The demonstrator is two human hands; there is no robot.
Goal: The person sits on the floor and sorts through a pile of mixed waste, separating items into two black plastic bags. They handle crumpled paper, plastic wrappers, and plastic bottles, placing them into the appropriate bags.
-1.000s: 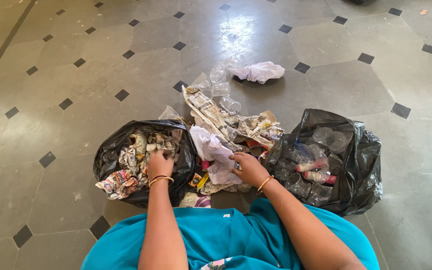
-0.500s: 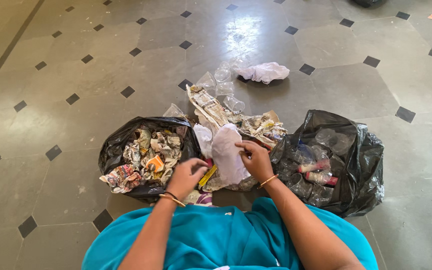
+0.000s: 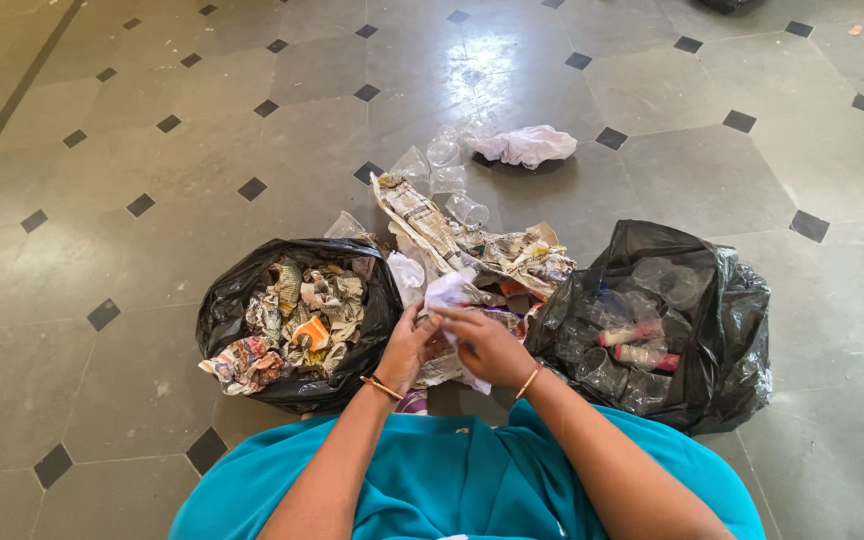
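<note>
Hands (image 3: 452, 345) together around white paper (image 3: 449, 291)

Grey floor (image 3: 152, 400) with small black diamond insets. Two glossy black bags: left bag (image 3: 227, 300), right bag (image 3: 732, 320). White crumpled paper (image 3: 450, 292), printed multicoloured newspaper scraps (image 3: 302, 310), clear plastic cups (image 3: 442, 152), teal garment (image 3: 452, 480), gold bangles (image 3: 528, 382).
</note>
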